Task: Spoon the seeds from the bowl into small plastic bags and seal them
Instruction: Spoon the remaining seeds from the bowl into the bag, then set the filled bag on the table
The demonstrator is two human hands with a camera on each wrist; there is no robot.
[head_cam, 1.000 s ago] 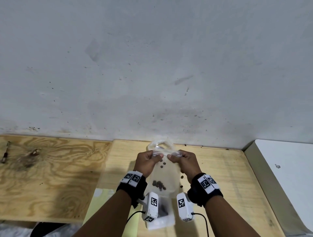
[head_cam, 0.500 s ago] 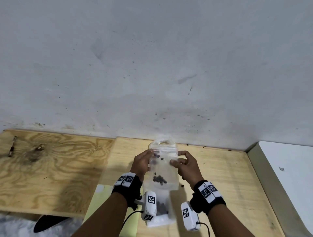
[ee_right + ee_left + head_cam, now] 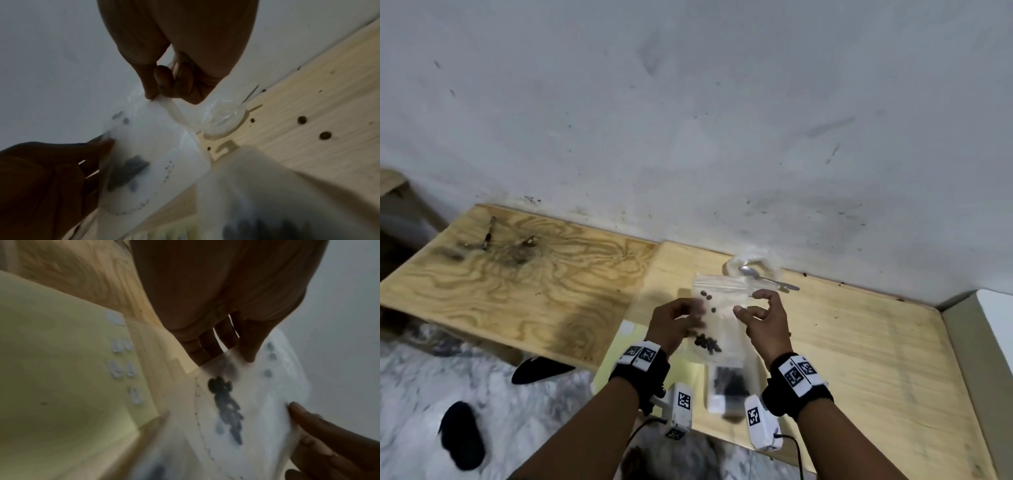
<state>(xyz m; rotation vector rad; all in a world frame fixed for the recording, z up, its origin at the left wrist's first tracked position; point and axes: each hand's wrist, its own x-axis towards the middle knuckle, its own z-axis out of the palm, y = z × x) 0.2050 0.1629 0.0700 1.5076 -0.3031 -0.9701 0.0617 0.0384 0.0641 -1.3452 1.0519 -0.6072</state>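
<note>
I hold a small clear zip bag (image 3: pixel 722 320) upright above the wooden table (image 3: pixel 859 342). Dark seeds (image 3: pixel 707 343) lie in a clump near its bottom, and a few cling higher up. My left hand (image 3: pixel 693 317) grips the bag's left edge, thumb in front and fingers (image 3: pixel 205 352) behind. My right hand (image 3: pixel 748 303) pinches the bag's right edge (image 3: pixel 162 99) between thumb and forefinger. Behind the bag stands a clear plastic bowl (image 3: pixel 753 267) with a metal spoon (image 3: pixel 767 279) resting in it. A second bag with seeds (image 3: pixel 727 383) lies flat under my wrists.
A pale yellow sheet (image 3: pixel 61 369) lies at the table's left front edge. Loose seeds (image 3: pixel 324 135) dot the wood near the wall. A white box (image 3: pixel 993 329) borders the table on the right. A plywood board (image 3: pixel 517 274) lies to the left, and dark sandals (image 3: pixel 462 435) are on the floor.
Both hands slid from the bag's top strip down to its side edges. The view swung left and down, so the bowl and spoon now show behind the bag.
</note>
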